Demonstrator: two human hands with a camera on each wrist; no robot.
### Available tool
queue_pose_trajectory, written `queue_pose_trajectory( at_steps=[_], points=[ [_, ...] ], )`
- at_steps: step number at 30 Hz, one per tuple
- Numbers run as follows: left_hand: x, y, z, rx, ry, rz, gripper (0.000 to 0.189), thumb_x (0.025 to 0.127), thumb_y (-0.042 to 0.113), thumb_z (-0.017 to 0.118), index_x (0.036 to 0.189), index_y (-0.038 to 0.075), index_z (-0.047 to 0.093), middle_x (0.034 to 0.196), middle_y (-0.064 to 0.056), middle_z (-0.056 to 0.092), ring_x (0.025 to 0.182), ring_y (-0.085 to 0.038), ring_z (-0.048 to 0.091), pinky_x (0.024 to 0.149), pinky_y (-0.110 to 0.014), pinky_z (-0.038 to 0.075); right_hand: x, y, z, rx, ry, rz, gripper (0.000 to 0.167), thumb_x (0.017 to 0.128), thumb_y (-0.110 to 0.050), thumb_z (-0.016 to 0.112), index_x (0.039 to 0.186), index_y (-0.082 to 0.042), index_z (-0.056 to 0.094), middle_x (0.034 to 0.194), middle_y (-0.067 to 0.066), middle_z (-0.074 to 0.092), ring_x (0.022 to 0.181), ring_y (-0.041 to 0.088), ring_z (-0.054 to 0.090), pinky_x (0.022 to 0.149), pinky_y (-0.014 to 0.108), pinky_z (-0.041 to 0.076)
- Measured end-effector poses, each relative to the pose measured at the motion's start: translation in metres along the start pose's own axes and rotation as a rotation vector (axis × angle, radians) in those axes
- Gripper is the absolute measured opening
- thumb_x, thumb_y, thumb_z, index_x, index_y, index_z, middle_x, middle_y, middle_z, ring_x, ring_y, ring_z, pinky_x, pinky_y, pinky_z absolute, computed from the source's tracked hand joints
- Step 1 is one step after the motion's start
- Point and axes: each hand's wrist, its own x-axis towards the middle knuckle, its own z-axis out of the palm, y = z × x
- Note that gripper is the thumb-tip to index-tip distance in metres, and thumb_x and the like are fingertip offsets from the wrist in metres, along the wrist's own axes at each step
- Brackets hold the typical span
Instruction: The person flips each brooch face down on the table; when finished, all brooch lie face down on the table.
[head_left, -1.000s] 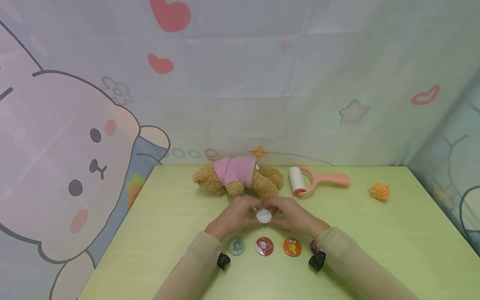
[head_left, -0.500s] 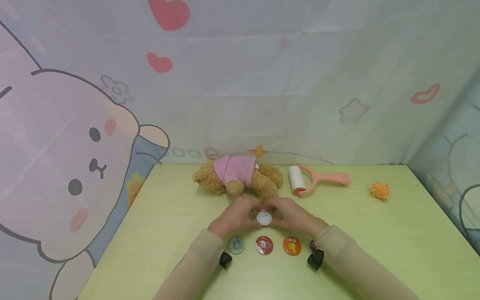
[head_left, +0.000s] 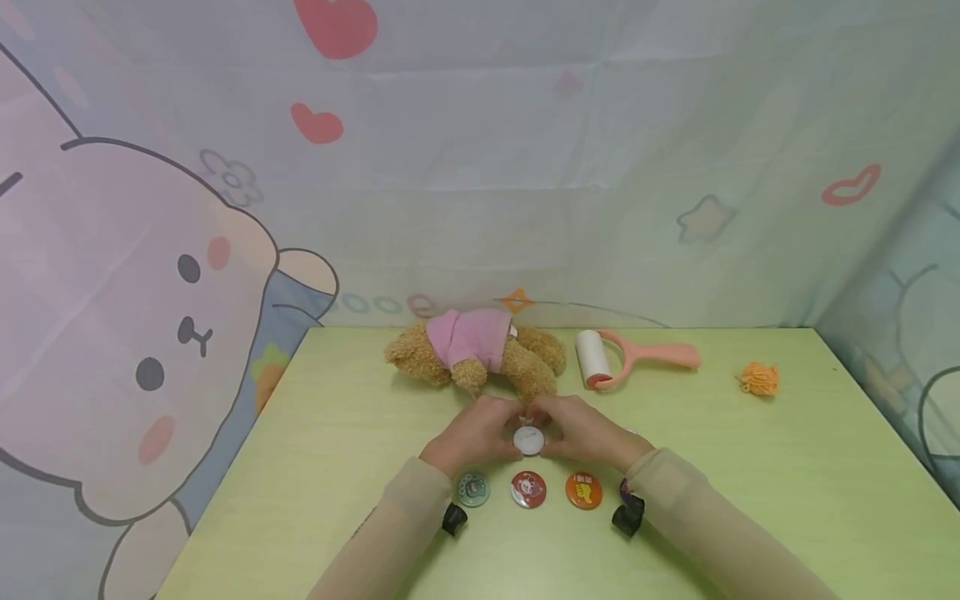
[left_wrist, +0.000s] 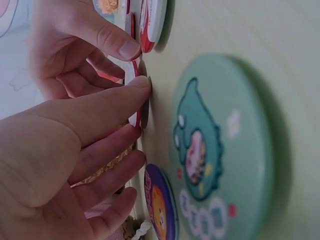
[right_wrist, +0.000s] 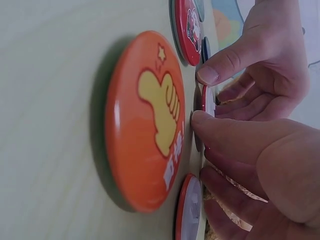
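Between my two hands, a round white button badge (head_left: 528, 440) with a red rim is pinched just above or at the tabletop; whether it touches the table I cannot tell. My left hand (head_left: 477, 435) holds its left edge with thumb and fingers. From the other side, my right hand (head_left: 587, 433) grips its right edge. In front lie a green dinosaur badge (head_left: 473, 489), a red badge (head_left: 528, 489) and an orange thumbs-up badge (head_left: 583, 490). A purple badge (head_left: 627, 490) is partly covered by my right wrist. Beside my left fingers sits a purple-and-orange badge (left_wrist: 161, 207).
A brown teddy bear (head_left: 472, 346) in pink lies just behind my hands. To its right are a lint roller (head_left: 637, 358) and an orange tangle of yarn (head_left: 760, 379). Another white, red-rimmed badge (right_wrist: 190, 210) lies by my right fingers. Behind the table hangs a printed cloth (head_left: 480, 167).
Both hands and the white badge have shifted slightly toward the front row of badges. Their grip looks the same, and the other things on the table stay in place.
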Motion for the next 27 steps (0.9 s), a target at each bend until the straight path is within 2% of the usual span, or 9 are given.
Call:
queue_pose_trajectory(
  at_steps=[8, 20, 27],
  points=[
    [0.0007, 0.0006, 0.0005, 0.012, -0.013, -0.008, 0.037, 0.078, 0.016, 0.093, 0.109, 0.013, 0.074, 0.095, 0.001, 0.074, 0.088, -0.011, 0.065, 0.081, -0.027, 0.055, -0.0002, -0.0009, -0.0002, 0.001, -0.013, 0.008, 0.048, 0.081, -0.003, 0.087, 0.123, -0.005, 0.065, 0.11, 0.005, 0.073, 0.104, 0.022, 0.07, 0.094, 0.039, 0.057],
    [0.0016, 0.0009, 0.0003, 0.022, -0.022, -0.011, 0.043, 0.077, 0.014, 0.093, 0.116, 0.012, 0.074, 0.1, -0.001, 0.076, 0.094, -0.016, 0.068, 0.087, -0.03, 0.055, 0.0003, -0.0025, -0.0001, -0.018, -0.015, 0.035, 0.049, 0.081, -0.005, 0.087, 0.124, -0.004, 0.065, 0.11, 0.007, 0.074, 0.104, 0.023, 0.07, 0.095, 0.042, 0.057],
    [0.0011, 0.0011, 0.0003, 0.041, -0.017, -0.008, 0.044, 0.077, 0.017, 0.094, 0.116, 0.011, 0.074, 0.099, 0.0, 0.075, 0.092, -0.015, 0.067, 0.085, -0.029, 0.055, -0.0003, -0.003, 0.0, -0.013, -0.019, 0.046, 0.047, 0.083, -0.005, 0.087, 0.125, -0.004, 0.065, 0.111, 0.008, 0.074, 0.105, 0.024, 0.07, 0.096, 0.043, 0.057]
  ],
)
